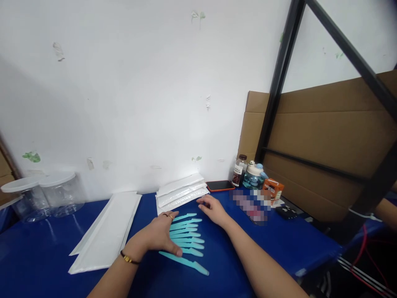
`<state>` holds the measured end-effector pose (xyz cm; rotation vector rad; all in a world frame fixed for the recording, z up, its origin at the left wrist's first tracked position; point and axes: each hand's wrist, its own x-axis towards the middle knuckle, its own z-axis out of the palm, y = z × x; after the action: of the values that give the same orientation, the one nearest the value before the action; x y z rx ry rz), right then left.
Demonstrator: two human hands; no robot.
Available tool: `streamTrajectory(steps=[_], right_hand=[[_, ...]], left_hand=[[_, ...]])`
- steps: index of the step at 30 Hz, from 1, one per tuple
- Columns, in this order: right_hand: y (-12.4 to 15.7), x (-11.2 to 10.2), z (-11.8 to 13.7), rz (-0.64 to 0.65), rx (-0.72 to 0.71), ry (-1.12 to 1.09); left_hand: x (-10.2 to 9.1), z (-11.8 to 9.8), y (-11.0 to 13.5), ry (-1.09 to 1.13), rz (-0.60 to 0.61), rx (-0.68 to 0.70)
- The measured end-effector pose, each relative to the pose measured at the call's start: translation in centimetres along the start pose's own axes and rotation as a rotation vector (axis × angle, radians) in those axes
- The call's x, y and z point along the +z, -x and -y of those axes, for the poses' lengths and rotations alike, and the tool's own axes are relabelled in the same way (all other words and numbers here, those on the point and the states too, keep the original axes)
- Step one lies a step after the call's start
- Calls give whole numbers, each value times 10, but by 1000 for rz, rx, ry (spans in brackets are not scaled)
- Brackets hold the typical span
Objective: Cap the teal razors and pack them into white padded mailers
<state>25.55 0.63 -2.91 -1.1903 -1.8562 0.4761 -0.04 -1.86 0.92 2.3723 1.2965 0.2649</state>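
Observation:
Several teal eyebrow razors [192, 240] lie side by side in a fan on the blue tabletop [223, 252]. Over their left ends rests my left hand [153, 235], thumb and fingers spread apart; its palm hides part of the razors. The nearest razor [186, 262] lies a little apart from the row, close to my left thumb. My right hand [214, 210] is just beyond the razors' right ends, its fingers loosely bent with nothing visible in them. Its fingertips are close to the front corner of a pile of white padded envelopes [180, 194].
Long white padded mailers [105, 236] lie at left, beside clear tubs with white lids [60, 194]. Along the back right are a phone [220, 186], a brown-capped bottle [238, 170], a blue water bottle [253, 177] and an orange box [273, 190]. A black metal frame [273, 95] rises at right.

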Motion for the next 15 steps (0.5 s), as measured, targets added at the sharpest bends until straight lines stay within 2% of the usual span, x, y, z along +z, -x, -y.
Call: streamTrajectory(steps=[2, 5, 10, 13, 15], right_hand=[[-1, -9, -4, -78, 52, -1], [-1, -17, -7, -148, 102, -19], [1, -19, -7, -159, 92, -82], [3, -18, -2, -165, 125, -171], [5, -17, 1, -123, 205, -296]], left_hand=[[3, -8, 4, -75, 16, 49], [10, -27, 2, -189, -24, 85], [25, -53, -6, -289, -52, -13], [36, -56, -9, -263, -60, -73], [41, -53, -9, -202, -83, -94]])
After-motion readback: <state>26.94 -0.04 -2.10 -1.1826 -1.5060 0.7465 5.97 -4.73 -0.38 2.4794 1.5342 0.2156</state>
